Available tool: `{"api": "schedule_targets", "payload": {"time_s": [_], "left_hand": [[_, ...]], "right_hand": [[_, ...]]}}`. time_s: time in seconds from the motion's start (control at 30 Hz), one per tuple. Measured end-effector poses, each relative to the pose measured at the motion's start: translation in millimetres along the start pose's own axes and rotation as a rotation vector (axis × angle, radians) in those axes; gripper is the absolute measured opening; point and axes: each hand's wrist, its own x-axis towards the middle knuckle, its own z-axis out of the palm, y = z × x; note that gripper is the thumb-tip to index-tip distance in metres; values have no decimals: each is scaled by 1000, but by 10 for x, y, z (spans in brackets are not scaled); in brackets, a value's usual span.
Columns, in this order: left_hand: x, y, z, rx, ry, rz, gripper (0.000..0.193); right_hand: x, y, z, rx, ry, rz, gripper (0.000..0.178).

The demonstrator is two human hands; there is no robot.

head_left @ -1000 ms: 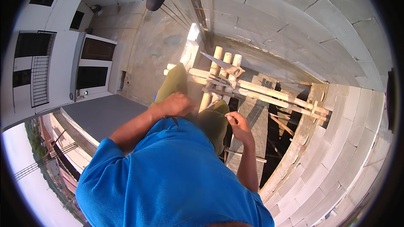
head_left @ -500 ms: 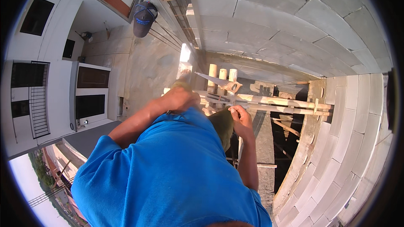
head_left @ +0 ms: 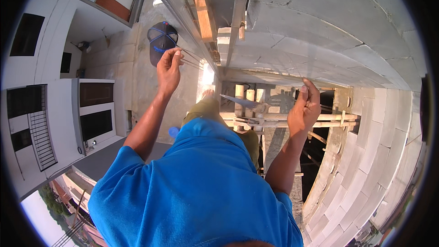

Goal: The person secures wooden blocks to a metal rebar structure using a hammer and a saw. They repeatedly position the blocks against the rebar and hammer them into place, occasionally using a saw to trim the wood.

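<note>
Thin string point(head_left: 192, 57), pinched between thumb and fingertips of the left hand point(head_left: 168, 68), raised at far left, running off rightward toward the block wall. Right hand point(head_left: 302, 107) lifted too, fingers curled near the wall's lower edge at right; whether anything is gripped there, cannot tell.

Below both hands, a scaffold point(head_left: 292, 118) of pale wooden poles, lashed crosswise, with a trowel point(head_left: 240, 101) lying on it between the two arms. Grey block wall point(head_left: 329, 27) filling the far and right side, curving down the right edge. Concrete yard point(head_left: 141, 64) far below at left, with a dark cap point(head_left: 162, 41) just beyond the left hand. White building point(head_left: 55, 91) with dark windows at far left.

Counted: two hands, one trowel, one cap, three upright pole ends near the trowel.

Half a second back, both hands low against the knees by the scaffold; now both raised and spread apart, cap nearer the middle of the view.
</note>
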Motion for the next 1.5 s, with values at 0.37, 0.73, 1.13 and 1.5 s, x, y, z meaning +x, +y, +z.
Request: {"api": "schedule_targets", "payload": {"time_s": [0.37,0.73,1.13,1.5], "left_hand": [[839,326,168,836,-67,614,36],[586,-224,32,402,-255,-45,22],[91,-339,498,-473,-118,-674,12],[84,-157,697,-694,-6,-736,19]], "right_hand": [[854,-552,2031,-72,-390,-518,19],[968,-606,2642,-289,-738,-404,19],[941,-467,2746,-238,-614,-474,18],[956,-432,2670,-170,-562,-275,16]]}}
